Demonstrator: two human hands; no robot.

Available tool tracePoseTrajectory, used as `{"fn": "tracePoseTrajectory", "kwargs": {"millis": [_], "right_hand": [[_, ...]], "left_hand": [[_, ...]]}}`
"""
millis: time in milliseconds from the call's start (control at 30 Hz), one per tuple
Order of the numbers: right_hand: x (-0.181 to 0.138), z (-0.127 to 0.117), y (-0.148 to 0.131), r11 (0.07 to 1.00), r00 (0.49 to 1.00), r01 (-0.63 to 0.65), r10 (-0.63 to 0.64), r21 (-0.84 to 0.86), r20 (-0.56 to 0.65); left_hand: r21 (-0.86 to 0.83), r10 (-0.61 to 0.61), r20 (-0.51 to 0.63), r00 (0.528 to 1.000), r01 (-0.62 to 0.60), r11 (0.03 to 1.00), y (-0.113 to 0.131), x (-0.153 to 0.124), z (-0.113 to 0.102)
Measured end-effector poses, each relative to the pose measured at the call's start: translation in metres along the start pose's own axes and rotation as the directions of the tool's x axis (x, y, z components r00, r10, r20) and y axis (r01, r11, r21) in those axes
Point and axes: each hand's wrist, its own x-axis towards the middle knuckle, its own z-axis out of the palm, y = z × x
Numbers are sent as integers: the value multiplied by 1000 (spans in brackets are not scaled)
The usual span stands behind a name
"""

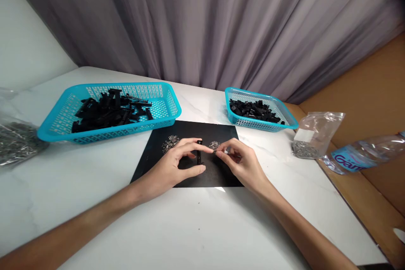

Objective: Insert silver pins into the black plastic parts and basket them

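My left hand (172,162) is curled around a narrow black plastic part (199,154), its thumb at the near end and fingers at the far end. The left index finger reaches across toward my right hand (242,160). The right thumb and index finger are pinched together beside the small metal screws (214,145); whatever tiny thing is between them is too small to make out. Another pile of small metal screws (170,143) lies just beyond my left hand. Both hands are over a black mat (190,130).
A blue basket (126,130) of black plastic parts stands at the back left. A smaller blue basket (262,124) holds more black pieces. Bags of small metal pieces (305,149) sit at right and far left (19,141). A plastic bottle (363,154) lies at the right.
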Motion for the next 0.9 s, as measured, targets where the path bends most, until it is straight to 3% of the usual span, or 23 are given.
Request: {"fn": "tracePoseTrajectory", "kwargs": {"millis": [233, 533, 900], "right_hand": [[1, 1, -4, 991, 997, -71, 69, 115, 24], [2, 16, -20, 967, 985, 110, -75, 231, -153], [-5, 31, -23, 976, 955, 169, -129, 135, -265]], "left_hand": [[-156, 5, -70, 998, -16, 988, -7, 0, 10], [-114, 97, -55, 994, -103, 988, 2, -3, 12], [-34, 111, -106, 988, -116, 993, 10, -5, 16]]}}
